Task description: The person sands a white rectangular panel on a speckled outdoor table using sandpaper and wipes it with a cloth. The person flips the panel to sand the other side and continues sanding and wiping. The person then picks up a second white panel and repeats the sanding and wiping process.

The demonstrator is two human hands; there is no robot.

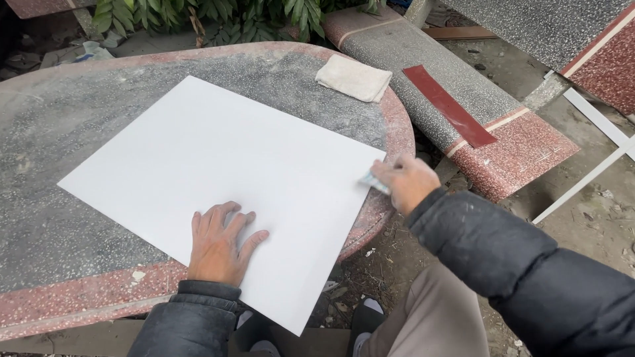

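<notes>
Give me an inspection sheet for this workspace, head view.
Surface: dusty grey terrazzo slab with a red rim.
Job's things: white sheet lying flat, one corner overhanging the rim; small blurred pad at its right edge.
Clutter: folded white cloth.
Grippers: left hand flat on the sheet; right hand gripping the pad.
Cables: nothing seen.
Surroundings: terrazzo bench with a dark red strip, green plants, dirt ground.

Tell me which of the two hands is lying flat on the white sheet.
The left hand: it lies palm-down, fingers spread, on the white sheet. The right hand is at the sheet's right edge instead, closed around a small pale object.
</notes>
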